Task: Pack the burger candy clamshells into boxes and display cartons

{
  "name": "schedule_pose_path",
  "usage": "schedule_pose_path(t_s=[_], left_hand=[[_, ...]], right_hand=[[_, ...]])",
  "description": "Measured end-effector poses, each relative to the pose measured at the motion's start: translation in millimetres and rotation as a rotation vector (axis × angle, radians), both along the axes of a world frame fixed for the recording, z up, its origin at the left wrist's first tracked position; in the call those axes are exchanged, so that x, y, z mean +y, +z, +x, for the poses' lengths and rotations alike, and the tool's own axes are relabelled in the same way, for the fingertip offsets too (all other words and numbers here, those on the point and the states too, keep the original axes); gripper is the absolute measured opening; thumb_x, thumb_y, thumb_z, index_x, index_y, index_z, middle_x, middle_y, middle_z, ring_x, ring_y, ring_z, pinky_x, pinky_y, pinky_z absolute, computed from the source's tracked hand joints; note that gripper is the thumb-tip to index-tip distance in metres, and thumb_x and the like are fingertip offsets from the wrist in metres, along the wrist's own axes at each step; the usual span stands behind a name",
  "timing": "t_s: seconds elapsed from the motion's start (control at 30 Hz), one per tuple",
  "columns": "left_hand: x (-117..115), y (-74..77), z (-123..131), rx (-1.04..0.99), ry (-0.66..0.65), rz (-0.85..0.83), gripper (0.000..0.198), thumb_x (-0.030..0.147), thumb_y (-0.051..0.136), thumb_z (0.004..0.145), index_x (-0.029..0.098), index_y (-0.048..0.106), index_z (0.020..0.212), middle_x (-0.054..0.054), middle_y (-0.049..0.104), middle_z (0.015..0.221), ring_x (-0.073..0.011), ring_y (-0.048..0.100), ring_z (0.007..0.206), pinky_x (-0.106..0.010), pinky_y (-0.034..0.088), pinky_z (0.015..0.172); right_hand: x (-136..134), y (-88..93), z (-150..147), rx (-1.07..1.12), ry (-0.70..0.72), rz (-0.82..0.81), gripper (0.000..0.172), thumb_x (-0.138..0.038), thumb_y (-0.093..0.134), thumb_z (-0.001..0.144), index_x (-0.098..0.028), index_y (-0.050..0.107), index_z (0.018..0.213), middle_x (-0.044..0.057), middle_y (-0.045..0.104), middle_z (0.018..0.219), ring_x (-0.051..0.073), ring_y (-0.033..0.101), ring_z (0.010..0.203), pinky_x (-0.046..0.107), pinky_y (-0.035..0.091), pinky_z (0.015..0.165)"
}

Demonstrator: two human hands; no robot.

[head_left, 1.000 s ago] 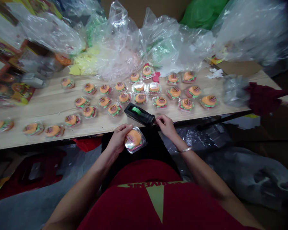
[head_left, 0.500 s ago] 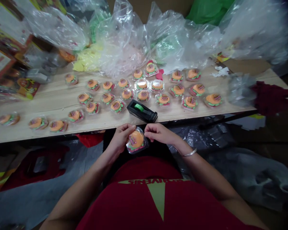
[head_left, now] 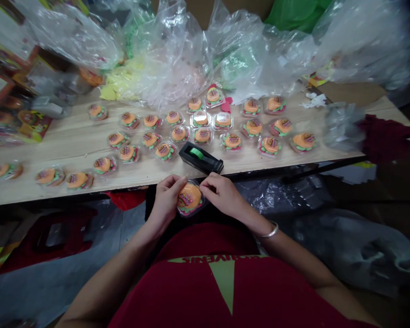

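Observation:
A burger-shaped item in a clear plastic box (head_left: 190, 197) is held over my lap, just in front of the table edge. My left hand (head_left: 169, 193) grips its left side, thumb on top. At its upper right side, my right hand (head_left: 220, 191) has thumb and forefinger pinched together against the box edge; anything between those fingertips is too small to make out. A black tape dispenser (head_left: 201, 158) with a green-centred roll sits on the table just beyond my hands.
Several more boxed burgers (head_left: 231, 141) are spread over the wooden table (head_left: 71, 148). Clear plastic bags (head_left: 177, 59) with coloured pieces line the back. Printed boxes (head_left: 17, 109) stand at the left, and a dark red cloth (head_left: 386, 139) lies at the right end. Below the table is a red stool (head_left: 51, 237).
My right hand has moved slightly left and its pinched fingers have come onto the box edge. The boxed burger has turned a little in my left hand.

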State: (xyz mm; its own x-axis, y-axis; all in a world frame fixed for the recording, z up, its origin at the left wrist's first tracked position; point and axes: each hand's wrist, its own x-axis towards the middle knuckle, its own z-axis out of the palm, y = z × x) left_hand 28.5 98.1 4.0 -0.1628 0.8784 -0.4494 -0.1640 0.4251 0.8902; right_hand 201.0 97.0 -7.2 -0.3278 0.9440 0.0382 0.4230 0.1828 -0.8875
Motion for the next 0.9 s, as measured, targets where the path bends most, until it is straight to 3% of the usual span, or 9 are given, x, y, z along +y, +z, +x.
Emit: schedule_pose_path(t_s=[0.17, 0.3, 0.37, 0.43, 0.53, 0.63, 0.7, 0.8, 0.9], left_hand=[[3, -2.9, 3, -0.026, 0.050, 0.015, 0.037, 0.039, 0.083, 0.055, 0.016, 0.055, 0.059, 0.006, 0.053, 0.050, -0.0064, 0.045, 0.043, -0.019, 0.038, 0.046], [3, -11.4, 12, -0.087, 0.215, 0.043, 0.040, 0.039, 0.084, 0.053, 0.016, 0.052, 0.060, 0.007, 0.052, 0.052, -0.0055, 0.045, 0.047, -0.018, 0.039, 0.048], [-8, -16.6, 20, -0.125, 0.316, 0.055, 0.042, 0.041, 0.084, 0.055, 0.017, 0.051, 0.063, 0.007, 0.053, 0.055, -0.0059, 0.047, 0.050, -0.018, 0.041, 0.052], [-26, -19.5, 25, -0.144, 0.342, 0.040, 0.043, 0.044, 0.082, 0.061, 0.018, 0.048, 0.066, 0.008, 0.052, 0.057, -0.0065, 0.047, 0.051, -0.018, 0.041, 0.052], [-58, -14.0, 19, -0.157, 0.124, -0.048, 0.037, 0.049, 0.075, 0.073, 0.021, 0.051, 0.076, 0.006, 0.054, 0.063, -0.0085, 0.049, 0.054, -0.019, 0.041, 0.052], [-71, 3.2, 5, -0.195, -0.356, -0.145, 0.038, 0.042, 0.080, 0.069, 0.023, 0.063, 0.097, -0.001, 0.065, 0.082, -0.0153, 0.061, 0.074, -0.025, 0.049, 0.067], [-69, 15.5, -1, -0.186, -0.571, -0.184, 0.039, 0.034, 0.082, 0.066, 0.022, 0.068, 0.101, -0.004, 0.066, 0.089, -0.0179, 0.062, 0.080, -0.027, 0.049, 0.072], [-60, 28.1, -2, -0.145, -0.623, -0.209, 0.022, 0.032, 0.076, 0.073, 0.022, 0.071, 0.092, -0.004, 0.066, 0.086, -0.0153, 0.060, 0.073, -0.025, 0.047, 0.067], [-59, 34.8, -3, -0.111, -0.659, -0.196, 0.019, 0.034, 0.071, 0.078, 0.022, 0.072, 0.092, -0.005, 0.068, 0.086, -0.0152, 0.059, 0.072, -0.025, 0.047, 0.067]], right_hand=[[0, -15.8, -6, 0.192, -0.004, -0.197, 0.016, -0.022, 0.052, 0.090, -0.017, 0.059, 0.077, 0.000, 0.058, 0.073, 0.013, 0.053, 0.070, 0.025, 0.041, 0.066], [-19, -28.7, -16, 0.390, -0.196, -0.240, 0.022, -0.030, 0.051, 0.092, -0.017, 0.063, 0.105, 0.006, 0.065, 0.097, 0.017, 0.059, 0.086, 0.028, 0.048, 0.074], [-29, -30.0, -16, 0.451, -0.278, -0.271, 0.029, -0.031, 0.053, 0.090, -0.018, 0.061, 0.115, 0.008, 0.063, 0.104, 0.018, 0.060, 0.090, 0.029, 0.050, 0.076], [-38, -27.1, -9, 0.461, -0.302, -0.304, 0.030, -0.031, 0.055, 0.089, -0.018, 0.061, 0.114, 0.007, 0.063, 0.099, 0.017, 0.059, 0.085, 0.030, 0.050, 0.075], [-51, -18.7, 9, 0.409, -0.180, -0.315, 0.025, -0.027, 0.056, 0.088, -0.019, 0.064, 0.110, 0.004, 0.061, 0.091, 0.016, 0.058, 0.081, 0.029, 0.050, 0.074], [-60, -12.8, 24, 0.332, -0.047, -0.273, 0.021, -0.020, 0.049, 0.090, -0.020, 0.067, 0.101, 0.003, 0.060, 0.088, 0.016, 0.058, 0.081, 0.030, 0.048, 0.074], [-64, -10.8, 26, 0.313, 0.001, -0.242, 0.024, -0.015, 0.044, 0.090, -0.020, 0.067, 0.096, 0.003, 0.060, 0.086, 0.015, 0.058, 0.081, 0.029, 0.048, 0.074], [-70, -6.0, 25, 0.329, 0.001, -0.212, 0.026, -0.016, 0.043, 0.092, -0.021, 0.066, 0.103, 0.004, 0.060, 0.088, 0.015, 0.058, 0.082, 0.030, 0.047, 0.075], [-79, 2.4, 26, 0.401, -0.055, -0.296, 0.024, -0.026, 0.047, 0.095, -0.022, 0.062, 0.113, 0.003, 0.060, 0.090, 0.015, 0.058, 0.080, 0.030, 0.048, 0.073]])
